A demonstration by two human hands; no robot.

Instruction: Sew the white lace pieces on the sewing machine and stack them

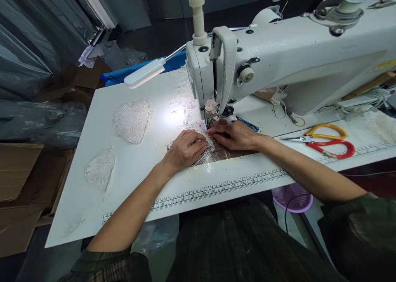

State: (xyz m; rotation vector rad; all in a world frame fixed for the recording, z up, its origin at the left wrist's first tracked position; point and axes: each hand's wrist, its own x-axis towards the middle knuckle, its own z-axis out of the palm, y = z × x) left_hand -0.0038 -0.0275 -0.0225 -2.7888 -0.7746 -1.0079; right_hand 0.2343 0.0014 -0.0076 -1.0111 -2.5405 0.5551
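Note:
Under the needle of a white sewing machine (206, 67) lies a piece of white lace (204, 152). My left hand (187, 150) rests on the lace just left of the needle, its fingers curled and pressing down on the cloth. Close to the presser foot, my right hand (233, 135) has its thumb and fingers drawn together at the lace's edge. Small red marks show on the work between the hands. What the right fingertips pinch, if anything, is too small to make out.
Left on the table (136, 175) lie a larger lace piece (133, 121) and a smaller one (100, 168). More lace sits behind the needle under a lamp (145, 73). Scissors (309, 139) with orange and red handles and a blue-handled tool (249, 124) lie to the right.

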